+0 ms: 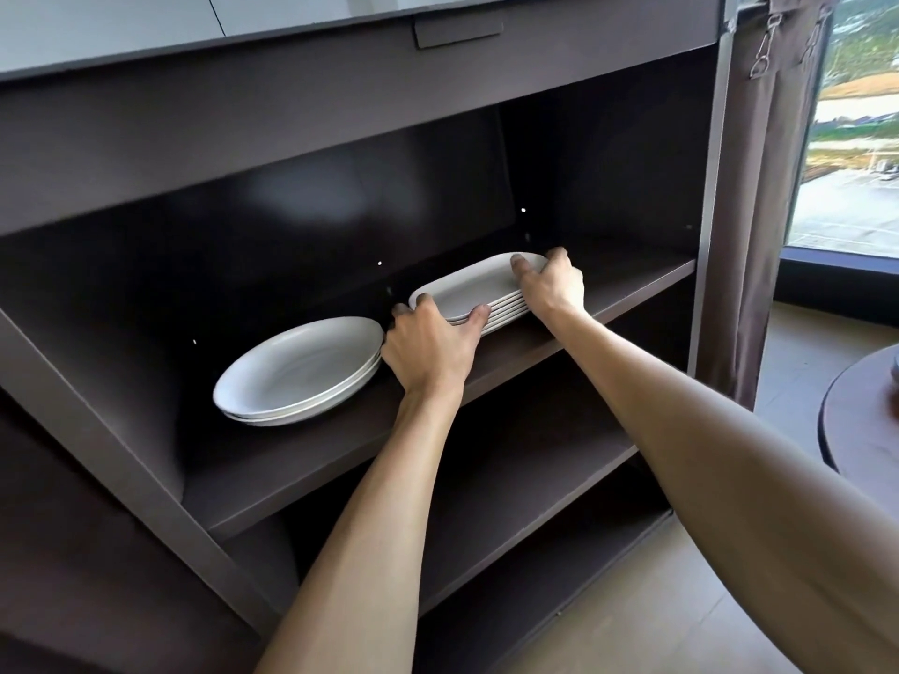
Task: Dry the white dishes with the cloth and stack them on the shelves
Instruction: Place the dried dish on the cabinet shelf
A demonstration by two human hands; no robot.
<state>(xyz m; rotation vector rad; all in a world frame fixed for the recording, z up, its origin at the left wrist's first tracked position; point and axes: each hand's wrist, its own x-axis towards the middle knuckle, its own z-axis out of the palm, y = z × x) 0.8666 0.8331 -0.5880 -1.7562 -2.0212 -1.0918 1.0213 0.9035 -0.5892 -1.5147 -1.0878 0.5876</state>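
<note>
Both hands grip the stack of oblong dishes [479, 294] endwise: left hand [428, 345] at its near-left end, right hand [552, 284] at its far-right end. Its long axis runs along the shelf [340, 459], round plates [299, 372] just left.

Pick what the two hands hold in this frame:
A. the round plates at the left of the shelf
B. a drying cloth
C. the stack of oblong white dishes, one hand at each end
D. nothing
C: the left hand and the right hand grip opposite ends of the stack of oblong white dishes on the shelf; the round plates lie untouched beside it.
</note>
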